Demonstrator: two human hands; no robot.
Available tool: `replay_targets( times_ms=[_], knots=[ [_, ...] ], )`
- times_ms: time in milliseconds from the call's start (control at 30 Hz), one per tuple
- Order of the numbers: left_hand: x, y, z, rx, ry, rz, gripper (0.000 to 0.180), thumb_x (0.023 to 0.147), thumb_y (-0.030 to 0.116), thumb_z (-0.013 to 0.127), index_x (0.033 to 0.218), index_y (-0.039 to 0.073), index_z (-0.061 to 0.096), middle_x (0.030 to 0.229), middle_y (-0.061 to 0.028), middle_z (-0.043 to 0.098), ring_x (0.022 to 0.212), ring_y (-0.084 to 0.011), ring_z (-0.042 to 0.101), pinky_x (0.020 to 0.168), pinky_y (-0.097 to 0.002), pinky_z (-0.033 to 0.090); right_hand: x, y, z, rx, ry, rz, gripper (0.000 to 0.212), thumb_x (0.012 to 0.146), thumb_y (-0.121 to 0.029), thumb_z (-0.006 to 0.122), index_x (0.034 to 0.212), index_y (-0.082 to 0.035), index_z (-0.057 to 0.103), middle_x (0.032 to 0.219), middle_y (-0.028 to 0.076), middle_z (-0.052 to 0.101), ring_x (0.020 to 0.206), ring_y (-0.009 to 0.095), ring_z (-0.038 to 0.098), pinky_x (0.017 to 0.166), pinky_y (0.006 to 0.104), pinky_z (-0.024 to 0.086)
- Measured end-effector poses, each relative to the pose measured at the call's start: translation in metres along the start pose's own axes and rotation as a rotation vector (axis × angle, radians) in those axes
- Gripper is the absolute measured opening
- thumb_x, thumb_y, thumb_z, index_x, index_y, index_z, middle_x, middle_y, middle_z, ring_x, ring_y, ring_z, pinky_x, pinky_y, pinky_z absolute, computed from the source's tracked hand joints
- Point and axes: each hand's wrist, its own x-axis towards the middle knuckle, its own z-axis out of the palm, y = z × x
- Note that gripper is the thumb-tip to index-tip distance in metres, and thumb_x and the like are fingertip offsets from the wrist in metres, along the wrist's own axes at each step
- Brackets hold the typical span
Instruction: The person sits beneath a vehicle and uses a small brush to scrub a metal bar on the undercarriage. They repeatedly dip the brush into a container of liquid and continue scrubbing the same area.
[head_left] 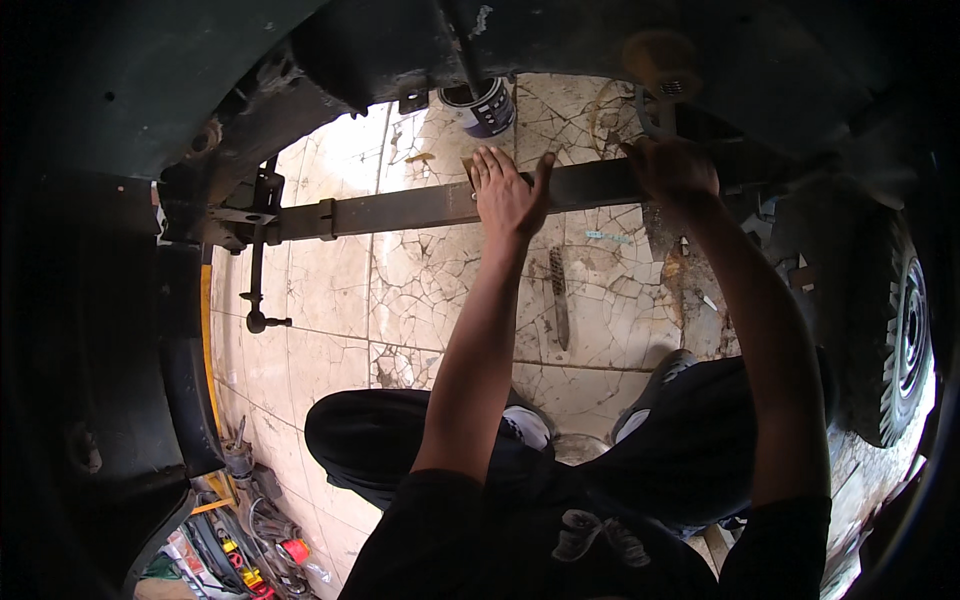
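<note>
While the left hand (508, 192) lies flat on the leaf spring (420, 206), the right hand (672, 170) grips it at two o'clock, seemingly steadying it; any next move calls for firm support.

Under me is a pale tiled floor (330, 290), its glaze cracked all over. A flat dark file (559, 297) lies on it. Beyond the file, further from me, stands a small paint can (482, 107). Left of the file and much nearer my side, a heap of tools (250, 550) lies on the tiles.
</note>
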Motion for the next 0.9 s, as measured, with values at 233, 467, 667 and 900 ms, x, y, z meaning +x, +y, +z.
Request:
replay_targets(
  times_ms=[233,467,667,900],
  knots=[
    [-0.03,-0.011,-0.006,0.04,-0.07,0.149,0.105,0.106,0.072,0.039,0.162,-0.017,0.027,0.172,-0.0349,0.025,0.164,-0.0418,0.019,0.135,-0.0458,0.013,-0.002,0.006,0.002,-0.038,0.063,-0.021,0.047,0.112,-0.048,0.048,0.112,-0.011,0.077,0.112,0.015,0.076,0.105,0.032,0.076,0.091,0.0488,0.062],
    [-0.059,-0.012,-0.022,0.124,-0.166,0.227,0.103,0.106,0.068,0.045,0.161,-0.017,0.027,0.171,-0.0365,0.025,0.163,-0.0461,0.019,0.134,-0.0483,0.016,0.0,0.007,0.013,-0.019,0.122,-0.09,0.048,0.112,-0.047,0.049,0.109,-0.009,0.077,0.102,0.017,0.077,0.097,0.034,0.077,0.089,0.0497,0.063],
    [-0.092,-0.011,-0.032,0.074,-0.172,0.244,0.095,0.108,0.063,0.047,0.16,-0.015,0.032,0.169,-0.0359,0.031,0.161,-0.0481,0.023,0.133,-0.0496,0.02,0.001,0.005,0.01,-0.022,0.108,-0.05,0.051,0.112,-0.049,0.047,0.107,-0.008,0.078,0.103,0.018,0.077,0.098,0.035,0.077,0.09,0.0502,0.062],
    [-0.098,-0.034,-0.028,0.132,-0.017,0.177,0.086,0.109,0.058,0.047,0.161,-0.01,0.037,0.17,-0.0314,0.033,0.163,-0.0406,0.025,0.135,-0.0483,0.013,0.002,0.007,0.008,0.012,0.123,-0.056,0.054,0.113,-0.05,0.046,0.106,-0.008,0.079,0.105,0.017,0.078,0.1,0.033,0.077,0.091,0.0497,0.062]
  ],
)
